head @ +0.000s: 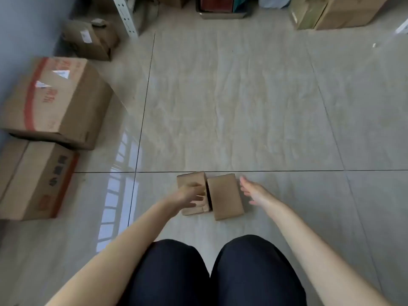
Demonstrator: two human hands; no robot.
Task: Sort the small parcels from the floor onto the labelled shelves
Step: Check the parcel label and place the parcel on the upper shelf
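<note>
Two small brown cardboard parcels lie side by side on the tiled floor just in front of my knees. The left parcel point(190, 180) is partly covered by my left hand point(191, 195), whose fingers are spread over its top and reach toward the gap between the parcels. The right parcel point(225, 196) lies bare. Just to its right, my right hand point(254, 192) hovers with fingers apart and holds nothing. Whether the left hand grips its parcel is not clear; it looks open.
Two large cardboard boxes point(55, 98) point(35, 180) stand at the left by the wall, a crumpled one point(90, 39) further back. A shelf upright point(125, 16) rises at top left. More boxes point(344, 12) line the far wall. My knees point(212, 272) fill the bottom.
</note>
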